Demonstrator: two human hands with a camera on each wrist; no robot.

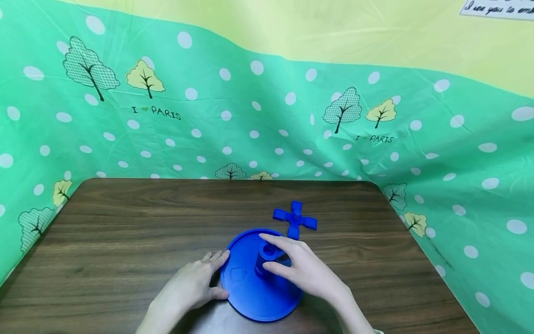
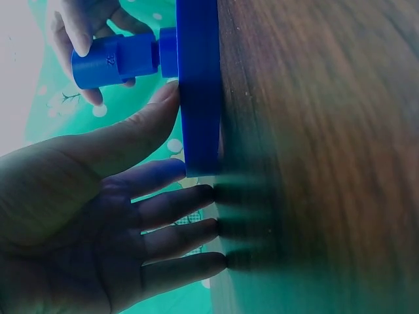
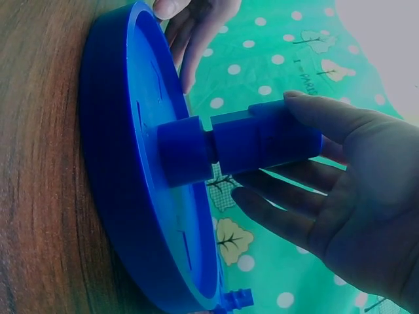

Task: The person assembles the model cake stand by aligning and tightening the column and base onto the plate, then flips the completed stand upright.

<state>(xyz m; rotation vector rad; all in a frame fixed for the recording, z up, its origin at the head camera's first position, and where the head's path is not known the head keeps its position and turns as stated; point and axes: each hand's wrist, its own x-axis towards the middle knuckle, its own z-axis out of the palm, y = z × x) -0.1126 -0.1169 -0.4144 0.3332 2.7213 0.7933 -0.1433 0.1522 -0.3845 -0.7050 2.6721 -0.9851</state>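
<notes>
Your right hand (image 1: 306, 268) pinches the one peg (image 2: 111, 62) between thumb and fingers, reaching in from its right; the peg stands upright over the middle of the one disc (image 1: 250, 299), a narrow neck showing below it. Your left hand (image 1: 193, 280) is spread wide, thumb and forefinger touching the disc's left rim. The disc lies flat on the table (image 1: 125, 232), near side, and one four-armed cross (image 1: 295, 218) lies just beside its far right.
</notes>
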